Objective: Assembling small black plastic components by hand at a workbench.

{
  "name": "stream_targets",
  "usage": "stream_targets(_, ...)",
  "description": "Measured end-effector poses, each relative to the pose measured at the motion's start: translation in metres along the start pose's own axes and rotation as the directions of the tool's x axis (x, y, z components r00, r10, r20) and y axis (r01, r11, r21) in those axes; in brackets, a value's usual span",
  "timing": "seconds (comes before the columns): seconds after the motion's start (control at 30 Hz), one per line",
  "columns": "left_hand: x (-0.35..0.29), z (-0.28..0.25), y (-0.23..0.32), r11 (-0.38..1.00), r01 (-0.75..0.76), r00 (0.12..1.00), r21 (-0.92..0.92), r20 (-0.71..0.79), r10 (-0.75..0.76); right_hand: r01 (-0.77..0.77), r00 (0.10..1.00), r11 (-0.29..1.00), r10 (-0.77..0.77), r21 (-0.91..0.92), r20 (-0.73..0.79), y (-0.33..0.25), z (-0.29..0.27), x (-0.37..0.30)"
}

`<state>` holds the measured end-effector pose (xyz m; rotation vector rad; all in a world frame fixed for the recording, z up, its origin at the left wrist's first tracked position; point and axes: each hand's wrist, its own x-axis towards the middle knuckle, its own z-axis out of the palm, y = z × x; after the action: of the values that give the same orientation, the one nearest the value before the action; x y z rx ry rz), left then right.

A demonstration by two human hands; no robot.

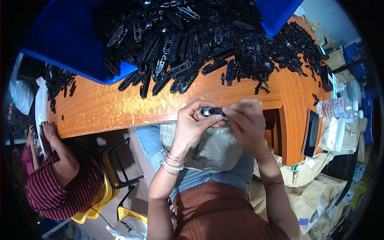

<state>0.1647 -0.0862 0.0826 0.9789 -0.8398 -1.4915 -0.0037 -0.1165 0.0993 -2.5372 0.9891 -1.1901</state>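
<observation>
Between my two hands, just past the table's near edge, is a small black plastic part [208,111] with a shiny grey face. My left hand [193,122] pinches it between thumb and fingers. The fingers of my right hand [247,122] are closed at its right end; whether they hold a separate small piece there I cannot make out. Beyond my hands, a big heap of long black plastic parts [180,44] spills from a blue bin [76,56] onto the wooden table [116,104]. Smaller black pieces [298,46] lie piled to the right.
A woven sack [220,148] lies over my lap. On the right are a phone [311,133], clear plastic bottles [338,108] and paper bags [308,196]. At left, a person in a striped shirt [64,186] works at the table, near a black metal-framed chair [120,162].
</observation>
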Motion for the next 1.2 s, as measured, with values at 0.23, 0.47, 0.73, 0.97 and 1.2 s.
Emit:
stream_targets(0.23,-0.004,-0.003,0.004,0.979,0.014,1.000,0.202,-0.002,-0.014,-0.609,0.792,0.620,0.509,0.495,0.337,0.005,0.002,-0.009)
stream_targets(0.47,-0.004,-0.016,0.012,0.988,0.083,0.994,0.132,0.066,-0.092,-0.600,0.799,0.598,0.420,0.531,0.430,0.018,-0.001,-0.015)
stream_targets(0.73,0.072,-0.011,-0.003,0.262,-0.473,0.780,0.841,0.261,0.569,-0.405,0.913,0.854,0.362,0.327,0.187,0.050,0.040,0.013)
stream_targets(0.97,0.099,0.007,-0.006,-0.052,-0.138,0.923,0.989,0.148,0.355,-0.409,0.905,0.855,0.424,-0.319,-0.025,0.046,0.065,0.023)
stream_targets(1.2,0.051,-0.012,-0.004,0.067,-0.322,0.786,0.944,0.227,0.575,-0.284,0.958,0.943,0.288,-0.176,-0.005,0.038,0.056,0.014)
